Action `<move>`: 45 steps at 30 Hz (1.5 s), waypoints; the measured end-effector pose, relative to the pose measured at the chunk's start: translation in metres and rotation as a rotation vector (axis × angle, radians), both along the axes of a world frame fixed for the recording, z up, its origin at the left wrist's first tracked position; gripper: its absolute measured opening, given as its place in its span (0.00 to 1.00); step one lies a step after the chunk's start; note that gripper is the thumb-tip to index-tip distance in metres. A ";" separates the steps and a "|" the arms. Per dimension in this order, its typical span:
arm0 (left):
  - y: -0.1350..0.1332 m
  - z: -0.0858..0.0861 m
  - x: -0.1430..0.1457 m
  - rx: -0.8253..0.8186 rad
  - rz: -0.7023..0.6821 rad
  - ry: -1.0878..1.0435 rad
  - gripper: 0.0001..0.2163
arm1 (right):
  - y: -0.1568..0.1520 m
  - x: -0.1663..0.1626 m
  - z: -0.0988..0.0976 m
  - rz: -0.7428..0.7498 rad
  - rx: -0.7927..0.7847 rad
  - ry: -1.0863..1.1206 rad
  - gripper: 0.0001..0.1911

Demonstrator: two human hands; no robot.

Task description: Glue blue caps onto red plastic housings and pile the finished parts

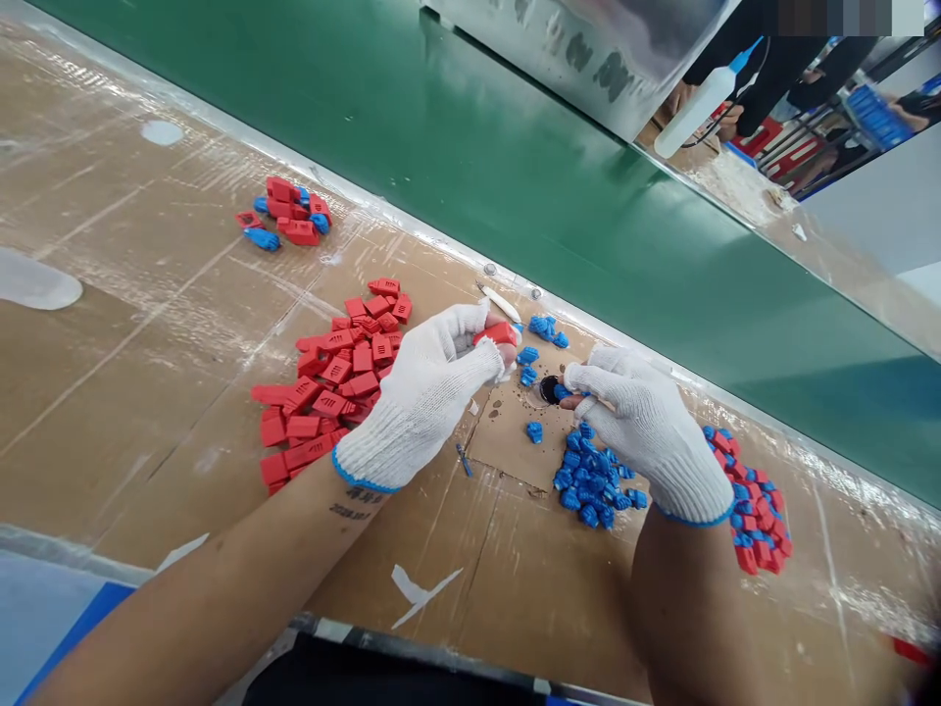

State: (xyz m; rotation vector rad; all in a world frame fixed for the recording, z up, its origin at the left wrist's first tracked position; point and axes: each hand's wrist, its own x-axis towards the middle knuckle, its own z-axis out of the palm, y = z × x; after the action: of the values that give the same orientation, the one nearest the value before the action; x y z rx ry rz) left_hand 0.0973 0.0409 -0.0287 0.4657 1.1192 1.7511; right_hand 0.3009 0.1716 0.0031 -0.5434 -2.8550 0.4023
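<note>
My left hand [433, 382], in a white knit glove, pinches a red plastic block [498, 335] between thumb and fingers. My right hand [624, 402], gloved the same way, has a small blue piece [562, 391] at its fingertips, beside a small round pot with dark contents [548, 389]. Whether the piece touches the pot, I cannot tell. A heap of red blocks [338, 371] lies left of my left hand. Below my right hand is a pile of blue pieces [592, 476], and a few loose blue ones [534, 431] lie between the hands.
A white-handled tool [500, 302] lies beyond my left hand. Red-and-blue pieces sit in a far-left cluster [286, 214] and at the right [761, 515]. A green conveyor belt [368, 108] borders the table [147, 392]. Across it, other people work near a white bottle [695, 113].
</note>
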 end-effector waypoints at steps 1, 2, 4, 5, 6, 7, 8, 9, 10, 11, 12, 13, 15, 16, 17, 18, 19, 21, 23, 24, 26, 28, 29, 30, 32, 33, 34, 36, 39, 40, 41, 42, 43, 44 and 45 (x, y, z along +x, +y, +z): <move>0.000 0.000 0.000 0.004 -0.004 -0.001 0.10 | 0.001 0.001 0.000 0.000 0.007 0.004 0.11; 0.000 -0.001 0.000 0.008 -0.008 0.003 0.10 | 0.001 0.002 0.000 -0.003 0.013 0.010 0.10; 0.000 -0.001 0.000 0.009 -0.012 0.023 0.08 | 0.001 0.003 0.000 -0.008 0.022 0.016 0.10; 0.000 -0.001 0.000 0.007 -0.009 0.036 0.07 | 0.001 0.003 0.001 -0.008 0.030 0.009 0.10; 0.001 -0.001 0.000 0.005 -0.005 0.048 0.07 | 0.001 0.002 0.001 -0.009 0.042 -0.004 0.11; 0.001 -0.001 0.000 0.003 0.000 0.056 0.06 | 0.000 0.002 0.002 -0.009 0.056 -0.024 0.11; 0.001 -0.001 0.000 0.005 0.002 0.056 0.06 | -0.001 0.001 0.003 -0.010 0.071 -0.047 0.12; 0.001 0.000 0.000 0.010 0.002 0.047 0.06 | -0.001 0.000 0.004 -0.010 0.088 -0.068 0.12; 0.001 0.000 0.000 0.019 0.000 0.032 0.07 | -0.002 -0.001 0.005 -0.010 0.103 -0.082 0.12; 0.001 0.001 0.000 0.026 -0.002 0.015 0.07 | -0.003 -0.002 0.006 -0.007 0.114 -0.093 0.12; 0.001 0.002 0.001 0.029 0.000 -0.002 0.08 | -0.003 -0.002 0.006 -0.001 0.122 -0.103 0.12; 0.001 0.003 0.001 0.028 0.004 -0.013 0.08 | -0.003 -0.003 0.007 0.004 0.130 -0.111 0.11; 0.000 0.005 0.001 0.014 0.012 -0.014 0.07 | -0.003 -0.002 0.008 0.011 0.145 -0.123 0.11; 0.000 0.006 0.002 0.008 0.016 -0.007 0.06 | -0.003 -0.002 0.008 0.014 0.153 -0.129 0.11; 0.000 0.006 0.002 0.005 0.020 0.000 0.06 | -0.003 -0.002 0.007 0.017 0.162 -0.131 0.11; 0.000 0.007 0.002 0.005 0.022 0.005 0.05 | -0.003 -0.002 0.007 0.019 0.169 -0.133 0.11; 0.001 0.007 0.001 0.007 0.025 0.006 0.05 | -0.003 -0.002 0.007 0.019 0.174 -0.137 0.11; 0.001 0.006 0.001 0.015 0.029 -0.005 0.05 | -0.003 -0.003 0.007 0.015 0.187 -0.148 0.12; 0.002 0.005 0.001 0.023 0.028 -0.018 0.05 | -0.003 -0.004 0.007 0.009 0.205 -0.159 0.12; 0.002 0.005 0.001 0.027 0.027 -0.020 0.06 | -0.003 -0.005 0.007 0.007 0.215 -0.164 0.12; 0.001 0.004 0.001 0.026 0.023 -0.018 0.06 | -0.004 -0.006 0.007 0.005 0.235 -0.174 0.11; 0.001 0.004 0.002 0.022 0.019 -0.017 0.07 | -0.005 -0.008 0.007 -0.001 0.249 -0.188 0.11; 0.001 0.003 0.002 0.022 0.018 -0.019 0.08 | -0.005 -0.008 0.007 -0.003 0.250 -0.194 0.11; 0.001 0.003 0.002 0.022 0.017 -0.021 0.08 | -0.005 -0.008 0.007 -0.001 0.247 -0.194 0.11; 0.001 0.001 0.002 0.021 0.017 -0.020 0.09 | -0.005 -0.007 0.009 0.005 0.233 -0.173 0.11; 0.001 0.001 0.001 0.018 0.017 -0.013 0.08 | -0.005 -0.006 0.011 0.010 0.221 -0.151 0.11; 0.001 0.000 0.001 0.015 0.015 -0.003 0.07 | -0.005 -0.005 0.013 0.012 0.208 -0.117 0.11; 0.001 0.000 0.002 0.021 0.000 0.018 0.06 | -0.005 0.000 0.020 0.001 0.172 -0.040 0.11; 0.000 0.006 0.004 0.051 -0.040 0.044 0.08 | -0.004 0.010 0.031 -0.022 0.136 0.120 0.09; -0.002 0.009 0.005 0.056 -0.057 0.061 0.09 | -0.004 0.013 0.033 -0.030 0.132 0.180 0.08; -0.004 0.012 0.006 0.057 -0.082 0.088 0.10 | -0.005 0.016 0.035 -0.039 0.127 0.238 0.08; -0.006 0.014 0.007 0.056 -0.114 0.125 0.10 | -0.006 0.018 0.036 -0.051 0.121 0.292 0.08; -0.009 0.016 0.008 0.056 -0.149 0.171 0.12 | -0.008 0.020 0.038 -0.067 0.112 0.333 0.07; -0.011 0.017 0.009 0.062 -0.174 0.219 0.15 | -0.010 0.020 0.039 -0.085 0.099 0.365 0.07; -0.013 0.016 0.009 0.070 -0.187 0.260 0.19 | -0.014 0.020 0.040 -0.100 0.086 0.397 0.06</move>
State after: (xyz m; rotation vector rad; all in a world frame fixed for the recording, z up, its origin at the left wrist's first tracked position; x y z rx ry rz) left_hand 0.1066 0.0274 -0.0125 0.8342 1.1553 1.6006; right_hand 0.3211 0.1579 0.0427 -0.5210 -2.4422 0.3259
